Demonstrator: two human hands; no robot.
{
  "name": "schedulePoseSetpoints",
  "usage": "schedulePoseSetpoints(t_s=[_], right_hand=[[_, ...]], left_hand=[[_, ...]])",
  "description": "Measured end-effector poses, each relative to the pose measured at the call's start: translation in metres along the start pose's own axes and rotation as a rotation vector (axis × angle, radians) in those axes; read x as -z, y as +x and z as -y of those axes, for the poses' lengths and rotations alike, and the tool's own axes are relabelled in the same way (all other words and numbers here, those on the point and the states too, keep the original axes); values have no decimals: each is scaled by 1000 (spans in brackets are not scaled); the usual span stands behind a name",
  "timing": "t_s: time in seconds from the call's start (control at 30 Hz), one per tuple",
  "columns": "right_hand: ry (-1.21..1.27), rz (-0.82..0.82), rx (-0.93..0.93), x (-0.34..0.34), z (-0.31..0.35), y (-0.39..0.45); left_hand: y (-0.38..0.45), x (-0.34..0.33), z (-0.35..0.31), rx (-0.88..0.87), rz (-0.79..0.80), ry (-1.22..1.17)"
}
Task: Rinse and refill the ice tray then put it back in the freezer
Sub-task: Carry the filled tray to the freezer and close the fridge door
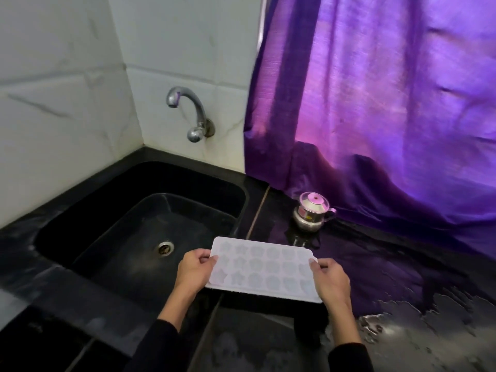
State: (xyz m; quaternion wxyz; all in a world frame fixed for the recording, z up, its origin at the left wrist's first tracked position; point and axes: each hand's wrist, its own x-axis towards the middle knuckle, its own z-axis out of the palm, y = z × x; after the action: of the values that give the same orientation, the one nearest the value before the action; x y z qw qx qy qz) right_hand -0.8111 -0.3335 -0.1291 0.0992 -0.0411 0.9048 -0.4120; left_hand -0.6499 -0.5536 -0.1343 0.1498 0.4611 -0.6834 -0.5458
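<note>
Hands are gripping the white ice tray (264, 269) by its short ends, left hand (194, 269) and right hand (331, 280) pinching it, level beside the black sink (67, 210), star-shaped cells showing.

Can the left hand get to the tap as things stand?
Probably not right now: the left hand grips one end of the ice tray, and the right hand holds the other. The path over the sink to the tap looks free, once the left lets go.
</note>
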Motion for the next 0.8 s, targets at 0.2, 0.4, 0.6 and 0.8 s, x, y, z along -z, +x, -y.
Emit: schedulePoseSetpoints(t_s=[0.2, 0.4, 0.6, 0.8], right_hand=[[9, 111, 184, -46, 59, -41], [35, 267, 353, -96, 103, -103], [71, 424, 458, -140, 130, -178], [42, 576, 571, -173, 155, -245]], left_hand=[[-43, 93, 25, -13, -195, -123], [-105, 172, 64, 30, -406, -207], [-168, 235, 111, 85, -601, -224], [-235, 270, 144, 136, -813, -244]])
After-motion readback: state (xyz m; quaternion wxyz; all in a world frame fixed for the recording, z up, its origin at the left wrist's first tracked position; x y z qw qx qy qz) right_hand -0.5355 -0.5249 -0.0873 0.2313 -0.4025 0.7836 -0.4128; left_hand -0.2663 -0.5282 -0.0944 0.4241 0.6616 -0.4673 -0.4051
